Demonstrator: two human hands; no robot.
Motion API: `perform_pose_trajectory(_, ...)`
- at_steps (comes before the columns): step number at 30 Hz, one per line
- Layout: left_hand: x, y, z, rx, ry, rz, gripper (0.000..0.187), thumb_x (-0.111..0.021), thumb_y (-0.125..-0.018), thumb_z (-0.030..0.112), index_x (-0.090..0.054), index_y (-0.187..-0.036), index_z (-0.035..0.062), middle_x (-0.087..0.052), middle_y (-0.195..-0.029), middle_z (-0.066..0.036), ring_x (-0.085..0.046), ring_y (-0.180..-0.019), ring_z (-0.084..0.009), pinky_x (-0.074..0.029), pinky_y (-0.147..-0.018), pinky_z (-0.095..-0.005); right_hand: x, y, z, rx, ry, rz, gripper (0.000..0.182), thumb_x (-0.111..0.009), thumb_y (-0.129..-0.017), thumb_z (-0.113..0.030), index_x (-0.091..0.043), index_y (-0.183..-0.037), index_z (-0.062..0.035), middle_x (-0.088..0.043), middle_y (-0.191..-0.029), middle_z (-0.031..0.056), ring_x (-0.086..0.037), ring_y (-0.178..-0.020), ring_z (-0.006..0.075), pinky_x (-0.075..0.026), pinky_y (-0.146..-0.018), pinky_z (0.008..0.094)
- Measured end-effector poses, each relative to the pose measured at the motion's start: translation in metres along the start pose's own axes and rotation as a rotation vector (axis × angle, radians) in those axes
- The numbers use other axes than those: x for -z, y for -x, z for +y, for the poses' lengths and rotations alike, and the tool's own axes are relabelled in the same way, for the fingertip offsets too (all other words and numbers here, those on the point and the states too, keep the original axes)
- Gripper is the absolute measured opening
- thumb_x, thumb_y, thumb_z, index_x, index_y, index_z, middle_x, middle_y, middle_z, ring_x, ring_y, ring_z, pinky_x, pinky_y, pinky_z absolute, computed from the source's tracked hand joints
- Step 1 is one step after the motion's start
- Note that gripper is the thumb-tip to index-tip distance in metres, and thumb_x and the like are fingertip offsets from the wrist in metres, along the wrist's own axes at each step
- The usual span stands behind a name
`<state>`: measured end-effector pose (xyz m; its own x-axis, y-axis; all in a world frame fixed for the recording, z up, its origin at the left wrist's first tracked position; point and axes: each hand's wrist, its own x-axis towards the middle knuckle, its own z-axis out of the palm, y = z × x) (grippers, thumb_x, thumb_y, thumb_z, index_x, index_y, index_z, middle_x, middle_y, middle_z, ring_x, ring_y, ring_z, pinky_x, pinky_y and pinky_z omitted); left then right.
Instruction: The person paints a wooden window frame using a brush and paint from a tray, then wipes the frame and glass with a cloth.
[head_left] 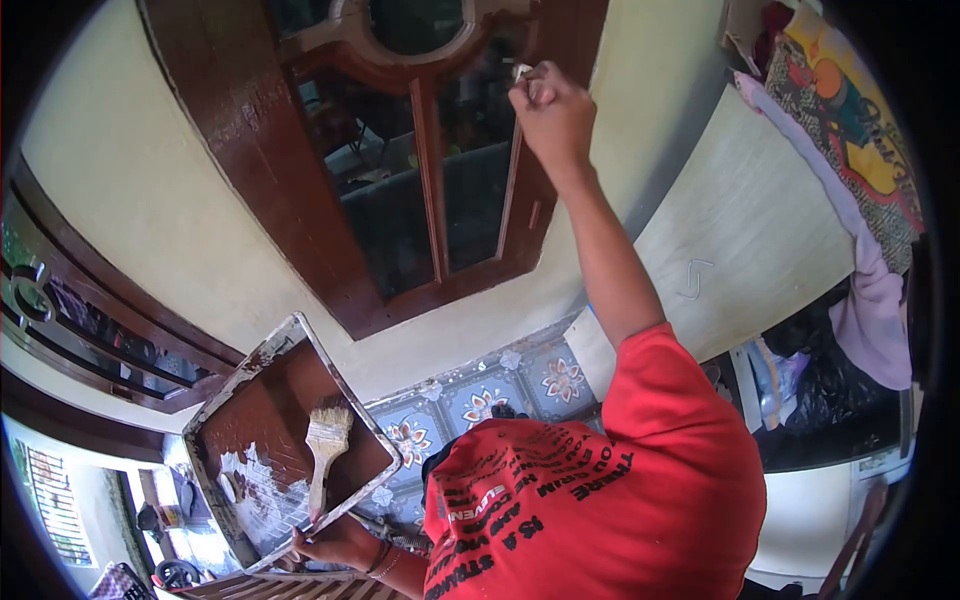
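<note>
My right hand [552, 108] is raised to the brown wooden window frame [430, 175], at the edge of its right glass pane. Its fingers are pinched on a small whitish object [522, 71], too small to make out. Low on the left, my left hand [345, 545] grips the near rim of a paint-stained tray [372, 425]. Inside the tray are brown paint and a whitish, streaked patch [265, 495]. A wide paintbrush [328, 440] with pale bristles lies in it, its handle pointing toward my left hand.
Patterned blue-grey tiles [480, 400] line the wall below the window. Another brown window frame [110, 310] is at the left. On the right are a pale board [740, 230], hanging pink cloth [870, 300] and a black plastic bag [850, 400]. Wooden slats [290, 585] run along the bottom.
</note>
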<state>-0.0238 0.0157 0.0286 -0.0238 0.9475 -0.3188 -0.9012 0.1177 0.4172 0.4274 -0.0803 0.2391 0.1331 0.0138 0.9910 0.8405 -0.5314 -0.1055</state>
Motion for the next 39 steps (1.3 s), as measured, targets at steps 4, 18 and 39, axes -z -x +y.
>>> perform_pose_trajectory(4, 0.009, -0.006, 0.004, 0.038, -0.017, -0.008, 0.033, -0.06, -0.072, 0.028, -0.054, -0.08, -0.0031, -0.057, -0.076, -0.014, -0.056, -0.076, -0.023, -0.043, -0.076, -0.0329, 0.004, -0.051, 0.006, -0.051, 0.035, -0.063, 0.018, -0.063, -0.071, -0.021, -0.055, -0.072, -0.0055, -0.057, -0.061, 0.0122, -0.057, -0.061, 0.0343, -0.046, -0.057, 0.0405)
perform_pose_trajectory(18, 0.015, -0.011, 0.007, 0.047, -0.035, -0.036, 0.03, -0.061, -0.072, 0.028, -0.051, -0.072, -0.0004, -0.056, -0.07, -0.012, -0.055, -0.069, -0.0201, -0.044, -0.074, -0.0313, 0.005, -0.04, 0.037, 0.104, -0.05, 0.133, 0.012, -0.065, -0.071, -0.013, -0.059, -0.08, -0.0075, -0.059, -0.068, 0.0114, -0.059, -0.062, 0.0312, -0.048, -0.055, 0.0367)
perform_pose_trajectory(39, 0.016, -0.004, 0.003, 0.018, 0.025, 0.019, 0.024, -0.061, -0.074, 0.026, -0.048, -0.067, 0.0068, -0.052, -0.063, -0.007, -0.053, -0.062, -0.0157, -0.043, -0.07, -0.0289, -0.007, 0.012, 0.034, 0.015, -0.036, 0.033, 0.01, -0.064, -0.074, -0.011, -0.056, -0.077, -0.0047, -0.057, -0.068, 0.0129, -0.056, -0.063, 0.0321, -0.046, -0.055, 0.0395)
